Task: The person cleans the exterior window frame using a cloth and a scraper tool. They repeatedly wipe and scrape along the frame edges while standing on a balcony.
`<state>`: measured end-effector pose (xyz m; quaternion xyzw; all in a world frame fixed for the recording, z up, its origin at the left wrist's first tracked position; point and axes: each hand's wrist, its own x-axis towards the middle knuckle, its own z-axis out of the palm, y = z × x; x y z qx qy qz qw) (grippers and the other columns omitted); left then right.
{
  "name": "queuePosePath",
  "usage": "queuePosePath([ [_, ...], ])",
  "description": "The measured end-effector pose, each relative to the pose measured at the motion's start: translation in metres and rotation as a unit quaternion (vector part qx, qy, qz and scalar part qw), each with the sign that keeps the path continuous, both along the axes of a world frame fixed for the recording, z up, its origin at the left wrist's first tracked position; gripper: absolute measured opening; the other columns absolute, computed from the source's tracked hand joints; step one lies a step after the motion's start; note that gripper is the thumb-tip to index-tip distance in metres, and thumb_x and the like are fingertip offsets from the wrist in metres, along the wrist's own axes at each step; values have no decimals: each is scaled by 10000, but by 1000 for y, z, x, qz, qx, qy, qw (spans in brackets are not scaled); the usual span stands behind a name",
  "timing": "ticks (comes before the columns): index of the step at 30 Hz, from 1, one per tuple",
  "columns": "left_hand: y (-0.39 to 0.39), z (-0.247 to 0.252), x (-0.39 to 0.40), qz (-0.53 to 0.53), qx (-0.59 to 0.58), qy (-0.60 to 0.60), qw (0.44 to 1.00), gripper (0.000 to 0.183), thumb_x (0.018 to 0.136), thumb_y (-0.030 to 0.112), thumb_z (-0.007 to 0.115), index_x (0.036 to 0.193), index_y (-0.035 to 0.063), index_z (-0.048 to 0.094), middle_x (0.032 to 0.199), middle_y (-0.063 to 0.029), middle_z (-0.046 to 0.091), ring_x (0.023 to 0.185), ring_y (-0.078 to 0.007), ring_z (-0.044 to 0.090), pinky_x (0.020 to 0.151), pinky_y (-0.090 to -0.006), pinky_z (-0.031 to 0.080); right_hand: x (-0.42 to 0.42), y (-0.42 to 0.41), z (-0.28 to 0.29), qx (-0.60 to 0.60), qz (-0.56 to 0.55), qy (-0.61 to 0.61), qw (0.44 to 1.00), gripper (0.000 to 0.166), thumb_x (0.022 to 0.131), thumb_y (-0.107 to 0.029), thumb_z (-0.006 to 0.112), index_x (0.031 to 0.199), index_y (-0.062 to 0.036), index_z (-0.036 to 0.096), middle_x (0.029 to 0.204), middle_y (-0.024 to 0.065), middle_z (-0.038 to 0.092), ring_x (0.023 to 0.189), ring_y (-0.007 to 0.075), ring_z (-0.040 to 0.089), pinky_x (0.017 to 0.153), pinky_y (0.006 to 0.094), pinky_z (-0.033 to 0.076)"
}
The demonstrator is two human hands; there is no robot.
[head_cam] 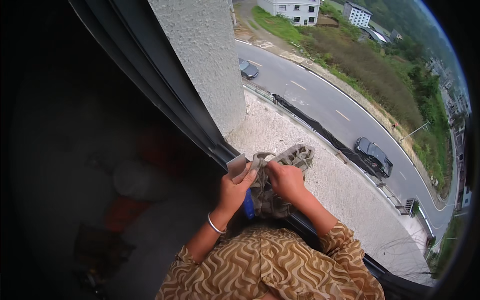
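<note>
My left hand point(235, 187) holds a scraper with a flat metal blade point(236, 166) and a blue handle point(248, 203); the blade sticks up past the thumb. The same hand also pinches part of a dirty grey cloth point(272, 202). My right hand point(285, 179) is closed on the cloth just to the right, its fingers bent around a fold. The cloth hangs bunched between and below both hands, over the window frame, and a crumpled part of it lies beyond my right hand. The fingertips of my right hand are partly hidden.
A dark metal window frame point(180, 101) runs diagonally past my hands. Outside it are a rough grey wall point(210, 60) and a pale ledge point(337, 195). Far below, a road point(318, 97) carries vehicles beside a railing. Indoors, at left, dim objects lie on a dark floor.
</note>
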<state>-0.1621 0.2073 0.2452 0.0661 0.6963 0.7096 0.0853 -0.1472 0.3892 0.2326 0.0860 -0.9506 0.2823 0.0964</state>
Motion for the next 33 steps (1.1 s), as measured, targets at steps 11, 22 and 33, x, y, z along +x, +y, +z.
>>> queuePosePath([
  [11, -68, 73, -48, -71, 116, -220, 966, 295, 910, 118, 639, 1149, -56, 644, 1008, -96, 699, 891, -160, 663, 827, -278, 511, 5, 22, 20, -307, 168, -175, 920, 148, 965, -180, 612, 1032, -54, 649, 725, 47, 639, 617, 172, 576, 557, 317, 427],
  [22, -35, 187, 46, -306, -209, 216, 903, 297, 844, 21, 692, 1139, 39, 715, 694, -82, 601, 546, -186, 571, 514, -295, 432, 48, -31, 20, -253, 118, 225, 934, 250, 813, -133, 690, 1039, -35, 648, 853, 122, 666, 699, 333, 649, 585, 378, 501],
  [33, -12, 185, 85, -297, -202, 278, 891, 344, 810, 25, 719, 1145, 104, 731, 608, -56, 520, 488, -191, 491, 474, -307, 384, 83, -17, 10, -611, 116, 29, 782, 367, 817, -63, 686, 1176, -11, 629, 1112, 156, 677, 1006, 325, 664, 857, 393, 521],
])
